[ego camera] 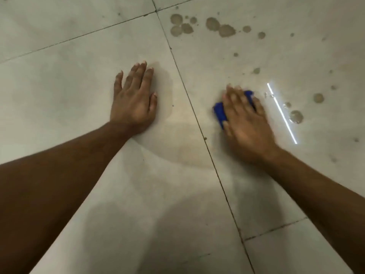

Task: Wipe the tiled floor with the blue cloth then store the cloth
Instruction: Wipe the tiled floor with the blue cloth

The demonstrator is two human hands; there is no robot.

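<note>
Blue cloth [221, 113] is bunched flat on the tiled floor [79, 184], just right of a grout line [199, 123], pressed under the right hand [245, 123] with fingers spread over it. Left hand [134, 99] is laid flat, empty. Brown spots [221, 28] beyond remain unwiped. Wiping judged partly done; storing not begun.

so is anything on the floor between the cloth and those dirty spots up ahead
Nothing visible. The right hand presses the blue cloth flat on the tile, and only bare floor lies between it and the brown spots farther ahead. More spots sit just to its right. The left hand rests flat across the grout line, out of the way.
</note>
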